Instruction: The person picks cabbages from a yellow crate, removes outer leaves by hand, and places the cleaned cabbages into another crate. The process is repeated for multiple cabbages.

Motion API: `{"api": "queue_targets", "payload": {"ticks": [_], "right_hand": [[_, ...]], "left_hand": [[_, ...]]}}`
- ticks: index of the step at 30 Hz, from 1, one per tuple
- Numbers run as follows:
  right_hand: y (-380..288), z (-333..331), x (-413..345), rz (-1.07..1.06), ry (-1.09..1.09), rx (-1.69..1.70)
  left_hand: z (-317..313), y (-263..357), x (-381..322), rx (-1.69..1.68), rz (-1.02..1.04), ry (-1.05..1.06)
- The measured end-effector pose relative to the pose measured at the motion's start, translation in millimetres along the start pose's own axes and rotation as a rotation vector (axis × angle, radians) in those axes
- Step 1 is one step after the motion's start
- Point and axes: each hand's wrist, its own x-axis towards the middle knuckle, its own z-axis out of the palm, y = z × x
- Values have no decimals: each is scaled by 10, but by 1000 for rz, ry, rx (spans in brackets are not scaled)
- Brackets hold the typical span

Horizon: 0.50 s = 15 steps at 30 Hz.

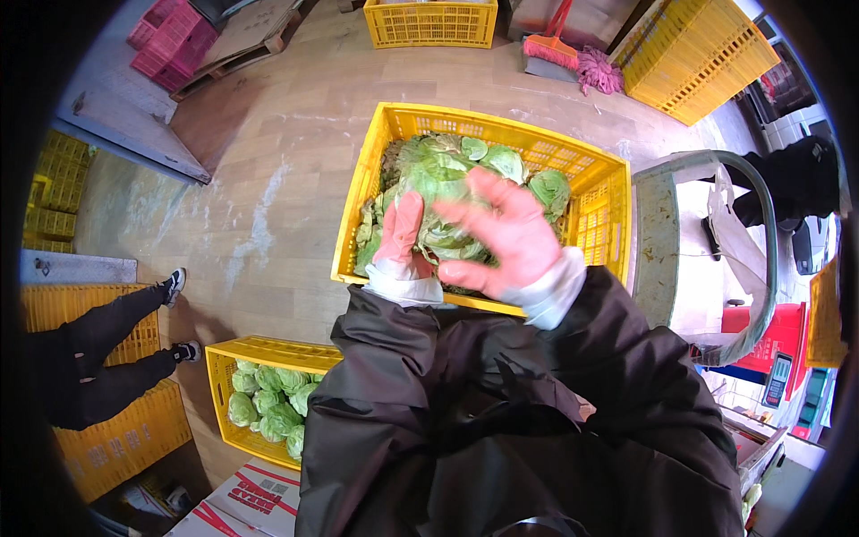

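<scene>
Before me stands a yellow plastic crate (463, 117) holding cabbage-like heads and loose, partly wilted leaves. Over it, my left hand (402, 235) in a pink glove bears against the near side of a large leafy green head (436, 174), its fingers pointing up; whether it grips the head cannot be told. My right hand (510, 235), also gloved in pink, is blurred, with its fingers spread over the head's right side. Smaller green heads (550, 191) lie at the crate's back right. White cuffs and dark sleeves cover my wrists and arms.
Another yellow crate (268, 349) with green heads stands at lower left, beside a printed carton (251, 500). A person in dark trousers (114, 342) is at the left; another person's dark-clad legs (772, 181) show at right, beyond a curved metal handle (768, 221). Stacked yellow crates (698, 60) stand upper right.
</scene>
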Motion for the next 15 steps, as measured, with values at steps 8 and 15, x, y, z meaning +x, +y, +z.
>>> {"api": "queue_targets", "payload": {"ticks": [8,15], "right_hand": [[329,476,-116,213,166,242],[124,836,-82,151,-103,-127]], "left_hand": [[-185,-82,2,267,-66,115],[-583,-410,-27,449,182,481]]}}
